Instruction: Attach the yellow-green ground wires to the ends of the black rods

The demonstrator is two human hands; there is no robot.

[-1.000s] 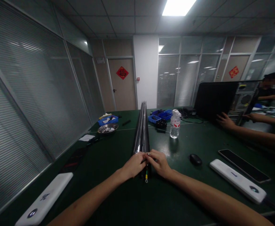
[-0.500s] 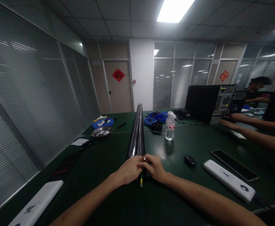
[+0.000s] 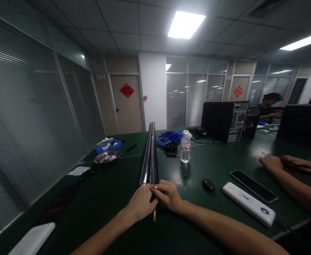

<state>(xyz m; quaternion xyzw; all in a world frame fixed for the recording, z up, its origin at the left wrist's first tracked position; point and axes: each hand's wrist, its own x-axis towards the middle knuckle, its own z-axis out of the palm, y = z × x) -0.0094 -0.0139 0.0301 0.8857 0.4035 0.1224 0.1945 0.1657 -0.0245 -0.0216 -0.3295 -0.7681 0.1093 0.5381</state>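
Observation:
Two long dark, shiny bars lie side by side on the table, pointing away from me. My left hand rests at their near end, its fingers curled down and closed; what lies under them is hidden. Beside it, my right hand has thumb and index finger pinched on a small shiny metal piece, too small to name. The fingertips of both hands meet there. Below them hangs a short yellow-green wire with a ring terminal.
Right of the bars stand a water bottle, a black mouse, a phone and a white power bank. Blue bins and computer towers are farther back. A metal bowl sits left. A co-worker's hands are at right.
My view has turned slightly right and up. Both my hands stay at the bars' near end in nearly the same pose. The neighbouring person's hands have come nearer, away from the computer tower.

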